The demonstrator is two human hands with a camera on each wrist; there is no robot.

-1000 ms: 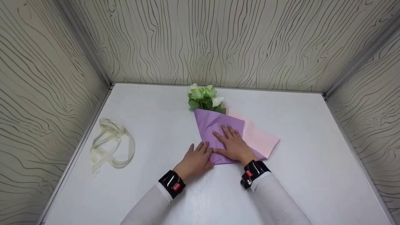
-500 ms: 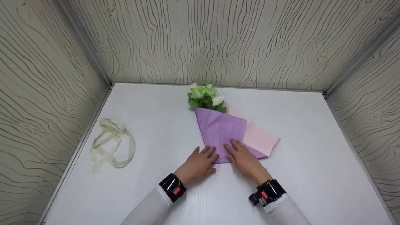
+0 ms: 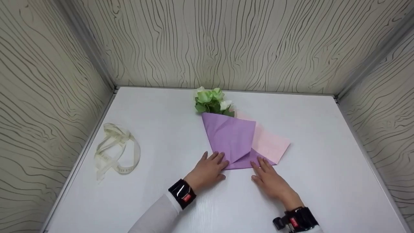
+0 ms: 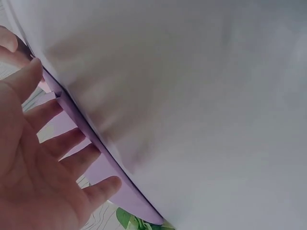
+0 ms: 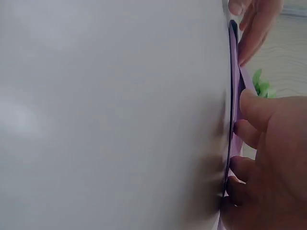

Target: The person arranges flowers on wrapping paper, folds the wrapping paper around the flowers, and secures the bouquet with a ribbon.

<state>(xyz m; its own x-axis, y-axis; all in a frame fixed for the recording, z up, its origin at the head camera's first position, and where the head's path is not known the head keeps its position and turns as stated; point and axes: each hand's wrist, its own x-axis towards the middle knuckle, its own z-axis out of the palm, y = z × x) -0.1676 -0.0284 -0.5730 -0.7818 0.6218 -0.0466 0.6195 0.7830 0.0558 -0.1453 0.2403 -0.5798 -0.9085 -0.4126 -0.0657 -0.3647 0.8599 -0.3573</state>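
Observation:
A bouquet of pale green and white flowers (image 3: 208,96) lies on the table, its lower part under folded purple wrapping paper (image 3: 231,134). Pink paper (image 3: 270,145) sticks out to the right from beneath the purple fold. My left hand (image 3: 207,170) rests on the lower left edge of the purple paper with fairly straight fingers; the left wrist view shows its fingers (image 4: 72,143) along that edge. My right hand (image 3: 273,181) touches the lower right edge of the paper with its fingertips, which also shows in the right wrist view (image 5: 247,158). The stems are hidden.
A loose cream ribbon (image 3: 118,150) with printed lettering lies in loops on the left of the white table (image 3: 161,129). Wood-patterned panels (image 3: 207,42) stand behind the table and along both sides.
My right hand has slid from the middle of the purple paper down and right to its lower edge. The flap's lower corner now lifts slightly. My left hand has shifted slightly right.

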